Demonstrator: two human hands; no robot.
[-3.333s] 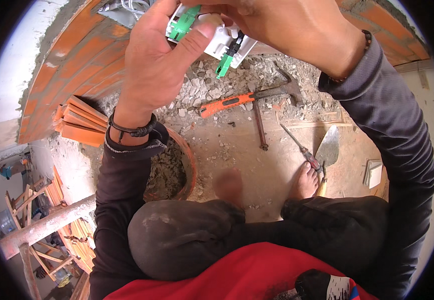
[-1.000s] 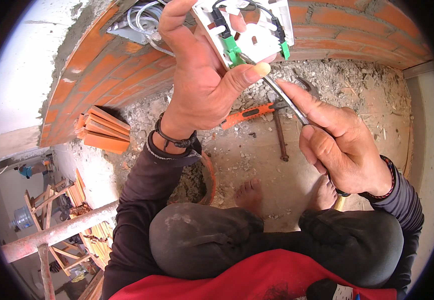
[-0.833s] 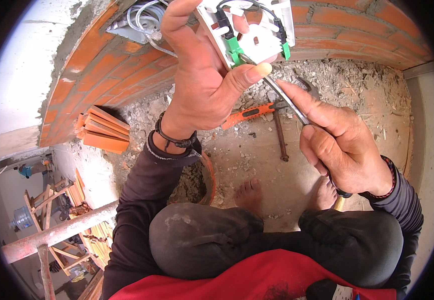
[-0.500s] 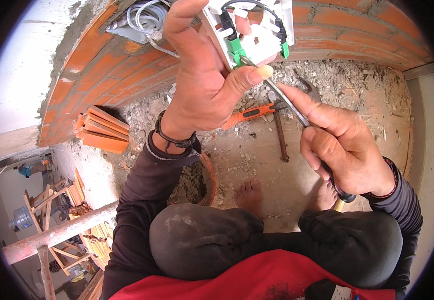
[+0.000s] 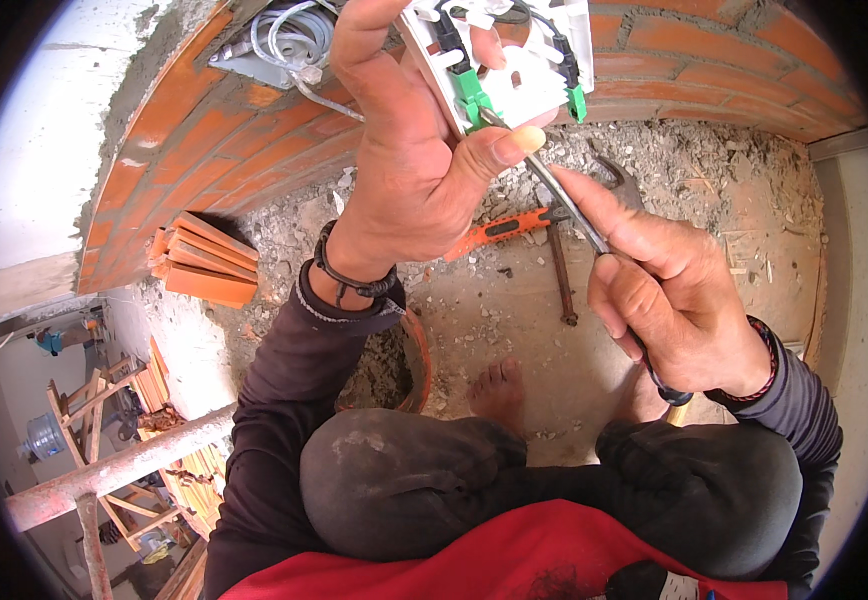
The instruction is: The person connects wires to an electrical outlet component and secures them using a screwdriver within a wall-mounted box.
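Observation:
My left hand point(image 5: 404, 170) grips a white plastic housing point(image 5: 519, 85) at the top of the view, fingers along its side, thumb across its lower edge. It carries black cable-mounted parts ending in two green connectors point(image 5: 474, 100). My right hand point(image 5: 679, 305) is wrapped round a screwdriver point(image 5: 569, 200); its shaft runs up past my left thumb, with the tip at the left green connector. Below them, an orange-handled claw hammer point(image 5: 504, 225) lies on the rubble, crossing a rusty metal bar point(image 5: 562, 275).
A brick wall point(image 5: 694, 75) has a recessed box point(image 5: 274, 50) with coiled pale cable. Loose orange bricks point(image 5: 209, 280) lie left, beside a round container of mortar point(image 5: 419, 355). A pink-stained pole point(image 5: 124, 465), timber frames and a water jug point(image 5: 42, 435) stand lower left. My bare feet point(image 5: 499, 390) rest below.
Since the oldest frame, my right hand has taken up the screwdriver from the floor and brought its tip to the housing. Over the last second, both hands and housing have shifted only slightly.

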